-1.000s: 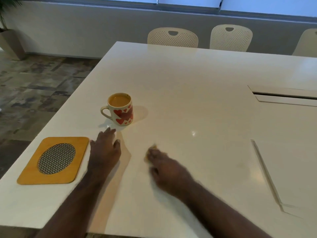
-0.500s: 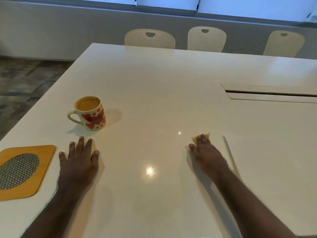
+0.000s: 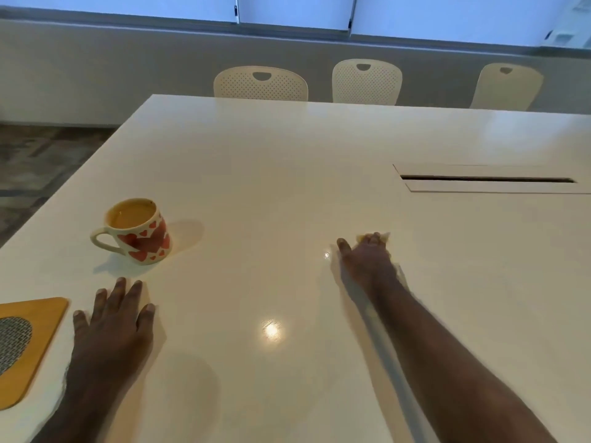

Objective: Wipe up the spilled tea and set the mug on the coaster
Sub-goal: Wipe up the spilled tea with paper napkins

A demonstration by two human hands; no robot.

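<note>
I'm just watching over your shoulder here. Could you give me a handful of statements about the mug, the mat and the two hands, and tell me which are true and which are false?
1. The mug with red hearts stands on the wooden coaster. False: it stands on the bare table, beyond the coaster.
2. The mug holds a tan drink. True.
3. The left hand grips the mug's handle. False: it lies flat on the table, short of the mug.
4. The right hand presses a small pale cloth to the table. True.
5. Three pale chairs stand at the far side. True.
</note>
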